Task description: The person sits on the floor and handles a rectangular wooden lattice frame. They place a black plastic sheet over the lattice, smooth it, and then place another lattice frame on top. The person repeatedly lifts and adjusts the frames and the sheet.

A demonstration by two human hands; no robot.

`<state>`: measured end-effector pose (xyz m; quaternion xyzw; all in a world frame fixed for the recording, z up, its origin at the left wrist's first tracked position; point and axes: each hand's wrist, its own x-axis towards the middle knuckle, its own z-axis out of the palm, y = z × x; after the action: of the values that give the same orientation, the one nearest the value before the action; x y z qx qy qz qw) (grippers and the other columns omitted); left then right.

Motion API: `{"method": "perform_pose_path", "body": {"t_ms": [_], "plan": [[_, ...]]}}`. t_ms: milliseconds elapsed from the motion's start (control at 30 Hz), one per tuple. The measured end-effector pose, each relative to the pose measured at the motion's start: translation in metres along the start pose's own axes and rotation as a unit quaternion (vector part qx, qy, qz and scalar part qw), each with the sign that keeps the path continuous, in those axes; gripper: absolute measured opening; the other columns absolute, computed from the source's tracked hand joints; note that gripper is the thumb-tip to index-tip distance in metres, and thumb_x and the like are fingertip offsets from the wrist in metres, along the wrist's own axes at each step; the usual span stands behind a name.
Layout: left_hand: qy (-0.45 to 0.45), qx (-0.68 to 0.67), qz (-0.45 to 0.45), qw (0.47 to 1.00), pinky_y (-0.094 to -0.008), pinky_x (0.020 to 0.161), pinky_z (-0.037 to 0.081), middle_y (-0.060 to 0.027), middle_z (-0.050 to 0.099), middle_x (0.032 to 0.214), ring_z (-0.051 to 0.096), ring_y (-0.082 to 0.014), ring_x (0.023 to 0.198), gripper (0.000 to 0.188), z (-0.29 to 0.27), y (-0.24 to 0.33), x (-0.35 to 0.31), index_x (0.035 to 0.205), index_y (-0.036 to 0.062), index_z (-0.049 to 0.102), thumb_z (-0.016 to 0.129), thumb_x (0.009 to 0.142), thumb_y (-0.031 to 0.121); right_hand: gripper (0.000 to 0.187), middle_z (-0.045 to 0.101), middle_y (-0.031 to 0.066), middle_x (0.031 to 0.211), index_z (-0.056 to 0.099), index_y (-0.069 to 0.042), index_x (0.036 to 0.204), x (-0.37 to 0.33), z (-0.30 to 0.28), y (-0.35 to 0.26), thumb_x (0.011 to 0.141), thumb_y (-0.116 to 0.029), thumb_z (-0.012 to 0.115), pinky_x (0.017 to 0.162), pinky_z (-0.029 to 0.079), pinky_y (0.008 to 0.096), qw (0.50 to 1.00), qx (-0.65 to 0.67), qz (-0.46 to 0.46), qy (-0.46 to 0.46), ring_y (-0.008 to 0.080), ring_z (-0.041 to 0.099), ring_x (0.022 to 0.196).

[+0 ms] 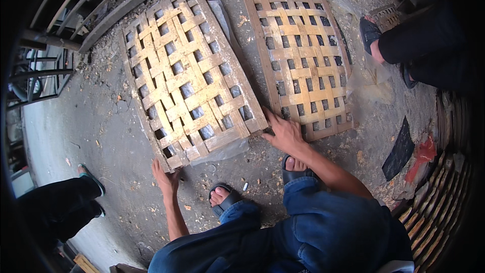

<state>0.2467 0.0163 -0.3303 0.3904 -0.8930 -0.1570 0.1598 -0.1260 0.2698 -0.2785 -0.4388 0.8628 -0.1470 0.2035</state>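
A woven slat tray (pixel 187 90) with a pale wooden frame lies tilted in front of me, its wide strips crossing with square gaps. At its near left corner, my left hand (pixel 165 178) is closed round the frame's edge. My right hand (pixel 287 134) grips the near right corner, its fingers partly hidden against the wood. Clear plastic sheet (pixel 222 151) shows beneath the tray's near edge. Just to the right rests a second woven slat tray (pixel 309 65), which neither hand holds.
One person's dark trouser leg and sandal (pixel 371 35) stand at the far right; another's leg (pixel 65 205) is at the left. Slatted wooden racks (pixel 434 217) stack at the lower right. A black scrap (pixel 398 150) and red scrap (pixel 423 156) lie on the littered concrete floor (pixel 116 172).
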Motion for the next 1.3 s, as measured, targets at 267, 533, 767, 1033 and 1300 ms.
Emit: {"method": "perform_pose_path", "body": {"t_ms": [267, 533, 767, 1033, 1300], "plan": [[0.046, -0.03, -0.017, 0.998, -0.0499, 0.109, 0.039, -0.0231, 0.051, 0.142, 0.047, -0.0445, 0.13, 0.082, -0.003, 0.002, -0.019, 0.142, -0.001, 0.046, 0.086, 0.072, 0.012, 0.051, 0.068, 0.012, 0.113, 0.055, -0.008, 0.136, -0.016, -0.022, 0.02, 0.088, -0.018, 0.071, 0.083, 0.055, 0.0427, 0.96, 0.233, -0.013, 0.153, 0.0322, 0.069, 0.09], [0.008, -0.043, -0.117, 0.992, -0.0326, 0.072, 0.055, -0.013, 0.073, 0.077, 0.071, -0.0199, 0.07, 0.025, -0.069, 0.007, -0.028, 0.116, 0.0021, 0.072, 0.07, 0.092, 0.007, 0.045, 0.055, 0.0116, 0.13, 0.059, -0.003, 0.125, 0.005, -0.054, 0.066, 0.085, -0.022, 0.072, 0.103, 0.041, 0.0435, 0.964, -0.011, -0.05, 0.263, 0.0311, 0.051, 0.12], [0.034, 0.026, 0.017, 0.999, -0.0422, 0.091, 0.05, -0.0167, 0.07, 0.095, 0.07, -0.0264, 0.092, 0.03, -0.14, 0.065, 0.06, 0.123, 0.0034, 0.067, 0.064, 0.099, 0.021, 0.044, 0.052, 0.0106, 0.137, 0.06, -0.004, 0.125, 0.008, -0.047, 0.063, 0.088, -0.025, 0.07, 0.105, 0.038, 0.0442, 0.965, -0.047, -0.026, 0.257, 0.03, 0.046, 0.129], [0.047, -0.106, -0.177, 0.977, -0.0413, 0.097, 0.051, -0.0212, 0.056, 0.138, 0.059, -0.0325, 0.121, 0.064, -0.058, 0.055, 0.114, 0.142, -0.0021, 0.05, 0.065, 0.097, 0.041, 0.035, 0.07, 0.0139, 0.101, 0.063, 0.0, 0.118, 0.024, -0.051, 0.024, 0.094, -0.026, 0.069, 0.081, 0.053, 0.0397, 0.93, 0.285, -0.044, 0.228, 0.0264, 0.067, 0.088], [0.07, -0.181, -0.22, 0.956, -0.0383, 0.091, 0.052, -0.0198, 0.064, 0.127, 0.064, -0.0273, 0.112, 0.052, -0.036, 0.04, 0.112, 0.138, -0.001, 0.054, 0.065, 0.099, 0.032, 0.036, 0.072, 0.0132, 0.082, 0.066, 0.001, 0.103, 0.06, -0.054, -0.015, 0.089, -0.031, 0.076, 0.069, 0.054, 0.0354, 0.953, 0.29, -0.036, 0.086, 0.0222, 0.07, 0.074]]}}
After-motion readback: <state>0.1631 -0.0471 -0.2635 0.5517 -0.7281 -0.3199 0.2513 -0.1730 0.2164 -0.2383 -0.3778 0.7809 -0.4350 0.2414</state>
